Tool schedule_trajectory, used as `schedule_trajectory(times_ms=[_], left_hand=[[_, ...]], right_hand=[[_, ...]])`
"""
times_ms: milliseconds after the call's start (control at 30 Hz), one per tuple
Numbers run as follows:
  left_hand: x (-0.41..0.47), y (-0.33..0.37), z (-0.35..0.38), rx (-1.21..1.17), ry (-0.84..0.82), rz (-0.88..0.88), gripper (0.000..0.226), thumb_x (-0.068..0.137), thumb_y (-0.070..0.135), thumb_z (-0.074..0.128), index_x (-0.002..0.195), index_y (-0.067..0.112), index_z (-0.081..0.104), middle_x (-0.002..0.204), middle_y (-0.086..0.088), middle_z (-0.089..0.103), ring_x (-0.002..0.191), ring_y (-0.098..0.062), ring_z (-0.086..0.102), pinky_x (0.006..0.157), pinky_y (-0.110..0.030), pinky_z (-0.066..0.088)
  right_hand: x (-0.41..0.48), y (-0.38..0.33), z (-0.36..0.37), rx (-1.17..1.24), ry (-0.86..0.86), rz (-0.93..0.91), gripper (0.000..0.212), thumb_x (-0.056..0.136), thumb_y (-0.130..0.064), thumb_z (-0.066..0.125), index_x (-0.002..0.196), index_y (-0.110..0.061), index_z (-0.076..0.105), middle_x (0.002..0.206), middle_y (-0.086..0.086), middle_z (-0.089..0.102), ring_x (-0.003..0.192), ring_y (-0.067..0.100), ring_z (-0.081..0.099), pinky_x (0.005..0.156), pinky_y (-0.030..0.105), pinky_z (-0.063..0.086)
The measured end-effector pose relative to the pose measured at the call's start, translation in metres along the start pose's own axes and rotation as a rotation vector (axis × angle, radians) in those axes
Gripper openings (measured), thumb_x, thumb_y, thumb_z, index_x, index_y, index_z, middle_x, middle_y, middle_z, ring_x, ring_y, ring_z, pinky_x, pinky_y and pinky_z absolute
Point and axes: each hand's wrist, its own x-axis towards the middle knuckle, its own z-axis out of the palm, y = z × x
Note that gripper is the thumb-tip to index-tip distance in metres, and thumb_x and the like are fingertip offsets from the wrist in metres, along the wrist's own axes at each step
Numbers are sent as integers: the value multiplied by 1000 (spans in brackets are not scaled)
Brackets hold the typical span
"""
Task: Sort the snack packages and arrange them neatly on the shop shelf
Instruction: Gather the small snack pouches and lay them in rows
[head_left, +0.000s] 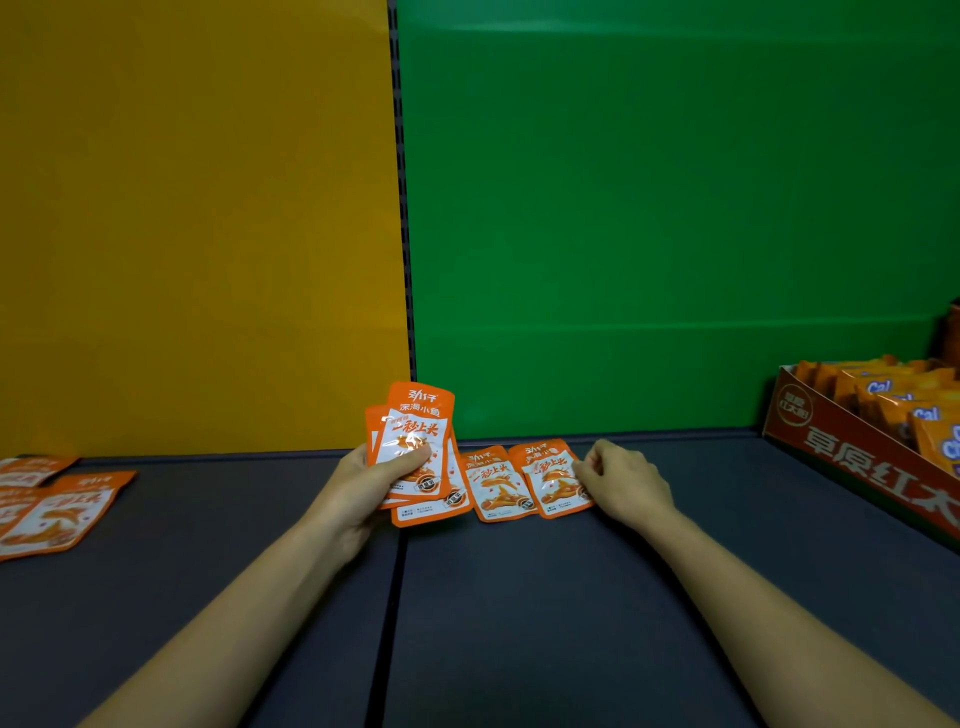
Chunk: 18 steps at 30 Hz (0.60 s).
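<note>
My left hand (366, 486) grips a fanned stack of orange-and-white snack packets (418, 441), held upright above the dark shelf (519, 597). Two matching packets lie flat side by side on the shelf: one (498, 486) in the middle and one (553, 480) to its right. My right hand (621, 480) pinches the right edge of the right-hand packet with curled fingers. Several more of the same packets (57, 512) lie loosely at the far left of the shelf.
A red cardboard display box (857, 457) filled with orange snack bags stands at the right end of the shelf. Behind the shelf stands a yellow back panel (197, 234) on the left and a green one (649, 234) on the right, split by a dark upright.
</note>
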Motion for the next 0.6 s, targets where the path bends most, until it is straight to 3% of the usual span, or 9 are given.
schedule_trajectory(times_ms=[300, 467, 600], left_hand=[[-4, 0, 2, -17, -12, -2, 15, 82, 15, 68, 91, 19, 58, 89, -7, 68, 77, -21, 66, 66, -32, 53], [-6, 0, 3, -28, -55, -21, 19, 81, 15, 68, 96, 19, 57, 92, -8, 70, 78, -22, 68, 66, -34, 56], [-8, -2, 8, -23, -65, -5, 23, 80, 14, 70, 99, 19, 57, 89, -7, 71, 66, -16, 71, 56, -28, 58]], right_hand=[[-1, 0, 0, 75, -9, 35, 24, 96, -38, 40, 92, -17, 52, 95, 2, 59, 91, 22, 56, 72, 30, 41], [1, 2, 2, 29, -14, 62, 27, 96, -39, 41, 95, -15, 52, 104, 6, 63, 91, 22, 56, 74, 32, 42], [-4, -5, -7, 41, 181, -41, 30, 95, -41, 43, 92, -14, 54, 107, 7, 61, 101, 26, 56, 86, 36, 41]])
